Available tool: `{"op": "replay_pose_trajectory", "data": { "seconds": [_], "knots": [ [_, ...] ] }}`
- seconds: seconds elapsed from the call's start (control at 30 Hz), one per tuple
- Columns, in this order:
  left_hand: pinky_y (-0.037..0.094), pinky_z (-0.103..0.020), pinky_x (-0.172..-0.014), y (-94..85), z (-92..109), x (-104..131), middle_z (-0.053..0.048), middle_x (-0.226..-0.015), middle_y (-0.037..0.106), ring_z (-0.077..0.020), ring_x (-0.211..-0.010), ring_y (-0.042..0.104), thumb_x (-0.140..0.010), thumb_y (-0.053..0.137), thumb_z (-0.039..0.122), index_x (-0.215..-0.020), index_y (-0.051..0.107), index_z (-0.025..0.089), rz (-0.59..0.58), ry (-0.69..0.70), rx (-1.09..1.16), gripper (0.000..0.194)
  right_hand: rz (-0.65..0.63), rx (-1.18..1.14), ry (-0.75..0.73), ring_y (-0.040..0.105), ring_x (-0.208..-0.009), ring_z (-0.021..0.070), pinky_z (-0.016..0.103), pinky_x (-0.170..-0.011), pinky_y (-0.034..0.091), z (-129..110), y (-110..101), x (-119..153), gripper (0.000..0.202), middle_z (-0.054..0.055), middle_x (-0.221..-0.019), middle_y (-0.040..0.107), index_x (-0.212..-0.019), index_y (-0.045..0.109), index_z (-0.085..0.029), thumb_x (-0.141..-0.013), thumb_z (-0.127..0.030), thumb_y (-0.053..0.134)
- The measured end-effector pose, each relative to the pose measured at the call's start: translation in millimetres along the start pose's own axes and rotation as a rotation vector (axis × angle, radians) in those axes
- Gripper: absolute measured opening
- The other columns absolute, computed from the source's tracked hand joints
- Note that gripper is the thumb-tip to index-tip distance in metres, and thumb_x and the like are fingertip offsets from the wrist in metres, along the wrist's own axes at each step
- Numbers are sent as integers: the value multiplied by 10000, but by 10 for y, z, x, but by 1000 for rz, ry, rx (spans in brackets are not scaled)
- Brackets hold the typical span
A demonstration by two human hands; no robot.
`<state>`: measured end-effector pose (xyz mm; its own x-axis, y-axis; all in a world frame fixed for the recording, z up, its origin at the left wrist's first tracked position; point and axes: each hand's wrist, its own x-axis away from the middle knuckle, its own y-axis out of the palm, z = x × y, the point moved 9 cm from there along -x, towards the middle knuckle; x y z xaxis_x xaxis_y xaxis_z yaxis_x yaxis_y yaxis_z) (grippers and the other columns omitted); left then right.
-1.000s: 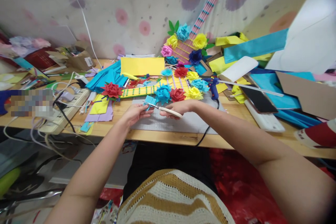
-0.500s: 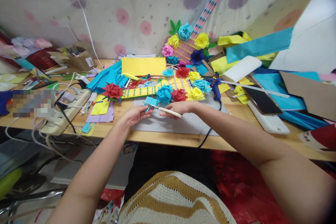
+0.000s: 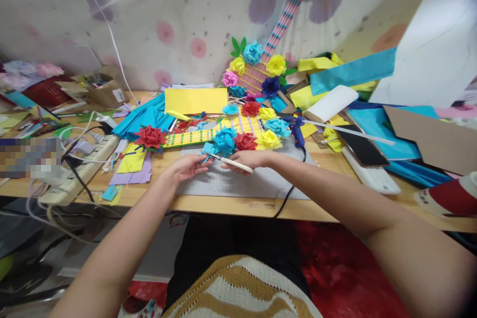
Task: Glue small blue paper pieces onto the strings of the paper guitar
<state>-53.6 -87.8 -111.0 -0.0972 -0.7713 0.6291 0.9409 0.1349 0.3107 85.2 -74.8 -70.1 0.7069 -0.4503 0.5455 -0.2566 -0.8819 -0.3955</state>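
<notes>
My left hand pinches a small piece of light blue paper over the grey mat. In my right hand is a pair of scissors with pale handles, its blades pointing left at the blue paper. Just beyond both hands lies a yellow paper guitar with green frets. Blue, red and yellow paper flowers cover its body, among them a blue flower close to the scissors. A red flower sits at the end of its neck.
A blue glue gun lies right of the guitar, its cord running off the front edge. A phone and a red-and-white cup are farther right. At left is a power strip with cables. A pink paper guitar leans on the wall.
The view has shifted, so the table things appear farther left and slightly lower. The blue paper at the scissors shows smaller now. Both hands keep their hold.
</notes>
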Motion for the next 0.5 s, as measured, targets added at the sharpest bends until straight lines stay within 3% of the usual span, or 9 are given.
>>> {"op": "replay_pose_trajectory", "data": {
  "seconds": [0.3,0.5],
  "knots": [
    [545,-164,-497,13,-10,13,-56,-745,681,-104,-595,659,-786,561,46,-798,620,101,31,-5,-15,81,-17,50,-36,476,-503,83,216,-440,382,59,3,-63,493,-7,-622,493,-688,488,-155,-676,-638,583],
    [529,-174,-460,-6,-55,-51,-66,-735,686,-121,-585,662,-798,547,75,-801,605,103,104,-71,-44,65,-61,-38,-23,419,-463,62,214,-435,355,106,53,-120,527,-35,-559,430,-619,430,-165,-661,-672,570]
  ]
}}
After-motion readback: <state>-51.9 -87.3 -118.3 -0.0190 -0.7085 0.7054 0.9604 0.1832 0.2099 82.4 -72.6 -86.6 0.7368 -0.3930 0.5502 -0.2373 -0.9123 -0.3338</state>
